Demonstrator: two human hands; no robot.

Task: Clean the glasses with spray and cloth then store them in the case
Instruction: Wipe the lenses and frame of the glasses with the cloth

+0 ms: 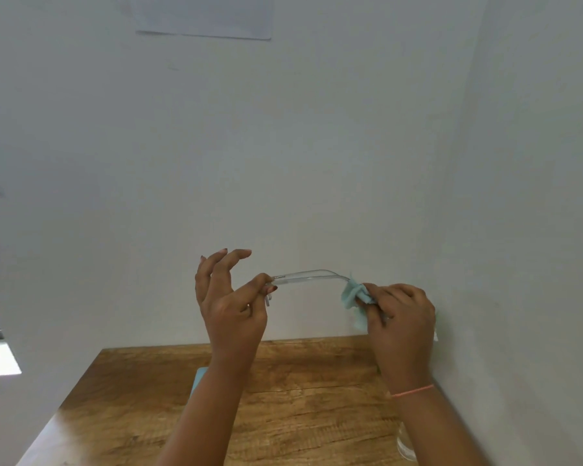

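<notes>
Clear glasses (312, 276) level, left-right; left hand (231, 307) pinches end, right hand (401, 317) grips cloth (352, 294) round other.

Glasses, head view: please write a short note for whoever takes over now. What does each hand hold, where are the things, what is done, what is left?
Left hand pinches one end of the clear glasses, above the wooden table. Right hand grips the pale blue cloth around the other end. Wiping is in progress; spraying cannot be confirmed. A pale blue object, perhaps the case, lies on the table beneath the left forearm; a clear object stands near the right forearm. Left: finish wiping, store the glasses.
</notes>
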